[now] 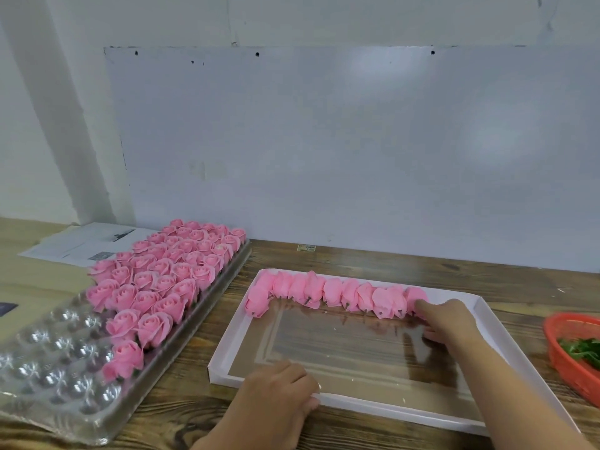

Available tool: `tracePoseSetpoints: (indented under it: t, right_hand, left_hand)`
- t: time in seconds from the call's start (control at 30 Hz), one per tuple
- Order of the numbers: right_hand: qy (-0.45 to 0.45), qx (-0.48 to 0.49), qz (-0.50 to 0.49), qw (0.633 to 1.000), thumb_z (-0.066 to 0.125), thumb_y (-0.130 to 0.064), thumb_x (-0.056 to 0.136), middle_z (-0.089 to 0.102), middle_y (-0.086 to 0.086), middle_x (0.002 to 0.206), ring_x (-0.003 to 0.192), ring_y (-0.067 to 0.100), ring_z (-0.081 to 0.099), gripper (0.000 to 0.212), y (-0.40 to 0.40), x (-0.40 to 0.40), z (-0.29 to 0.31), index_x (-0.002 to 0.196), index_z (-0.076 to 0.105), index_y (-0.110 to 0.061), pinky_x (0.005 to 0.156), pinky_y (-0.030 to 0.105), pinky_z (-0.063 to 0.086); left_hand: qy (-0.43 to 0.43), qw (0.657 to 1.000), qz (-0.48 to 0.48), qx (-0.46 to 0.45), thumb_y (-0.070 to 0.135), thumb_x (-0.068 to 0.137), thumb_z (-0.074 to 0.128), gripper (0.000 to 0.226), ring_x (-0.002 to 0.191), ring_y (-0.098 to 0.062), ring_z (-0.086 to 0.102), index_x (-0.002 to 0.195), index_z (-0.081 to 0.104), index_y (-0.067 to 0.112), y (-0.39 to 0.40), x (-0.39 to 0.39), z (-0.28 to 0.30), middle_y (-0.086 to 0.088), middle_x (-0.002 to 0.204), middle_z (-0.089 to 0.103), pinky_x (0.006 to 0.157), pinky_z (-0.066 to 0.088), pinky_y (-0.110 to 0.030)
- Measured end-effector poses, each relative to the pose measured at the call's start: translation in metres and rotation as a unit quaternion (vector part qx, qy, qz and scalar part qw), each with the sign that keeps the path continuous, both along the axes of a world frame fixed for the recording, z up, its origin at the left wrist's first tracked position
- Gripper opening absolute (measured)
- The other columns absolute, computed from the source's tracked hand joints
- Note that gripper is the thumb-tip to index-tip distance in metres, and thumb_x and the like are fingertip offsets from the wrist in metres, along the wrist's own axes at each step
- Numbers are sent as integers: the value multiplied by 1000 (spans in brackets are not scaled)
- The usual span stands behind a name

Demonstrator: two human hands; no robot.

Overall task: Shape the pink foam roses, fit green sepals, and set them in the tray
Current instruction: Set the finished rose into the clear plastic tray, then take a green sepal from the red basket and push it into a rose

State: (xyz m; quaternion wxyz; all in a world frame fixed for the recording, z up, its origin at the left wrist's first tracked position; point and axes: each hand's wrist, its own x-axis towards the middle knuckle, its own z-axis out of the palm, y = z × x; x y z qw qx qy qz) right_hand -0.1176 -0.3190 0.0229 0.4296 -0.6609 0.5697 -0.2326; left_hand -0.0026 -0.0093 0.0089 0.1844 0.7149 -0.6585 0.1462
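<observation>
A white-rimmed tray (227, 332) with a clear bottom lies on the wooden table. Along its far edge runs a row of several shaped pink roses (334, 292) lying on their sides. My right hand (446, 319) reaches to the right end of that row and its fingers hold the last rose (415, 295) there. My left hand (279, 391) rests on the tray's near rim, fingers curled over the edge. A clear plastic blister tray (58, 362) at the left holds several upright pink roses (168, 277), with its near cells bare.
An orange plastic basket (565, 349) with green sepals (581, 349) stands at the right edge. Printed paper (81, 243) lies at the far left by the wall. A white wall rises right behind the table.
</observation>
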Motion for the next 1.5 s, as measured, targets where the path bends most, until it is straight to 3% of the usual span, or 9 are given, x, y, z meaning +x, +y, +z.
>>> tracePoseSetpoints:
  t: [0.33,0.57,0.63,0.73,0.97,1.07,1.2,1.33,1.5]
  right_hand:
    - [-24,21,-65,997,63,-18,82,63,16,65,68,33,65,19,-9,29,-2,75,61,0,63,32,46]
    - [-5,26,-32,999,62,-29,85,65,6,114,106,23,64,37,-9,35,-4,118,56,-13,93,29,52]
    - [-100,43,-55,993,63,-24,84,69,11,102,98,30,68,31,-2,35,-3,108,64,-4,85,36,56]
    - [-63,-12,-66,996,63,-17,85,69,19,90,90,36,68,23,-5,35,-7,95,69,2,78,40,56]
    - [-120,79,-65,987,58,8,73,56,19,76,75,30,51,10,-14,19,3,66,57,2,72,37,43]
    - [-223,147,-27,963,55,16,82,54,19,90,88,29,55,14,-18,7,6,78,55,3,85,37,50]
    - [-345,232,-27,909,56,9,91,51,18,96,81,25,55,20,-18,-7,15,109,52,2,60,36,62]
    - [-411,255,-16,875,54,8,92,55,23,118,98,30,61,6,-10,-19,22,98,56,6,63,38,60]
    - [-464,293,46,835,56,5,91,63,22,104,67,21,72,12,23,-32,32,103,60,7,70,33,61]
  left_hand:
    - [-8,1000,3,0,35,53,92,26,63,3,60,65,69,32,-1,0,0,20,68,63,55,47,-12]
    - [-15,1000,9,7,37,53,91,26,60,4,57,62,67,33,-2,0,0,21,65,61,53,47,-11]
    - [-17,1000,10,5,36,53,91,26,60,4,58,62,67,32,-2,0,0,20,65,61,53,47,-12]
    - [-21,1000,14,6,37,52,91,26,60,3,59,61,67,32,-3,0,-1,20,64,62,52,48,-13]
    - [0,1000,6,-8,32,49,94,28,60,3,59,62,69,31,-2,-2,3,20,65,63,53,48,-12]
    - [0,1000,5,-6,34,50,94,27,62,4,60,64,70,32,-2,-2,3,21,67,64,54,48,-11]
    - [12,1000,2,-3,34,52,94,27,63,3,61,66,71,32,-3,-1,-1,20,68,64,54,48,-12]
    - [44,999,-4,4,36,65,84,18,70,3,60,73,69,32,0,1,-3,21,76,64,60,50,-13]
    - [191,981,31,20,57,91,46,32,98,9,52,103,66,34,-2,1,-1,26,100,60,88,43,-11]
